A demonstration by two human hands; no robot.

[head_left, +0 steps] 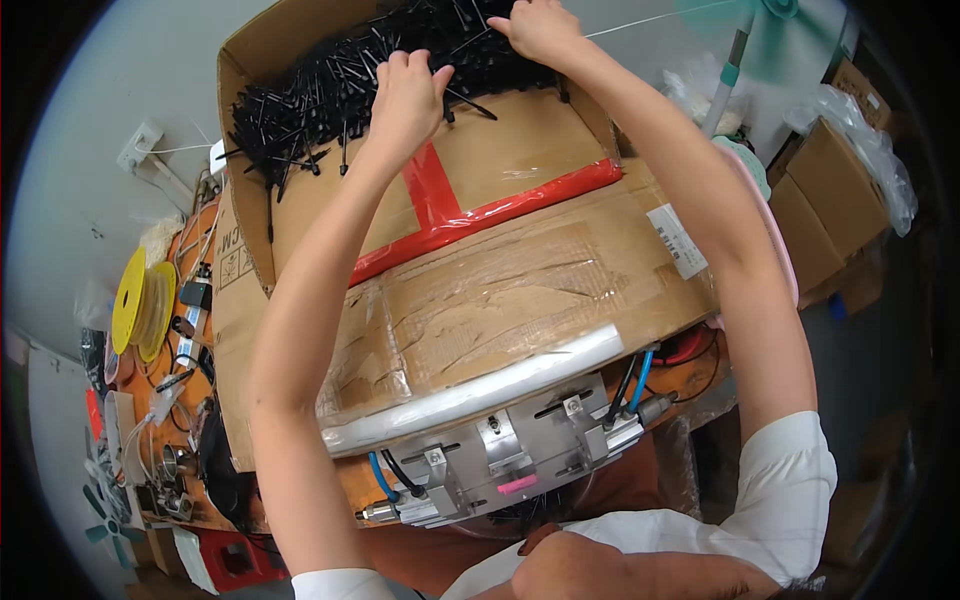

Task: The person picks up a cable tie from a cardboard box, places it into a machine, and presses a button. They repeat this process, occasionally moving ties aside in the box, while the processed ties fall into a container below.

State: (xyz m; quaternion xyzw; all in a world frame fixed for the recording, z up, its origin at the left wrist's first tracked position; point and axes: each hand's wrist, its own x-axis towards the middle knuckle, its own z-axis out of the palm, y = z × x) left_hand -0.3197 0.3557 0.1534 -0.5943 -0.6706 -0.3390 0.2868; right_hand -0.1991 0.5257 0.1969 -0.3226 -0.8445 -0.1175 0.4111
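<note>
A heap of thin black plastic rod-like pieces with small thicker ends (335,85) fills the far part of an open cardboard box (520,140). My left hand (408,100) is at the near edge of the heap, its fingers curved and apart, the thumb beside some loose pieces. Farther right, my right hand (542,32) has thumb and fingertips together on one thin black rod (474,40), which slants down to the left over the heap. A few pieces lie loose on the cardboard just in front of the heap.
Red tape (435,235) crosses the box's near part. Below it sits a metal fixture (505,450) with blue and black air hoses and a pink piece. Yellow spools (140,300) and cables crowd the left. A green fan (780,20) and cardboard boxes (835,190) stand at right.
</note>
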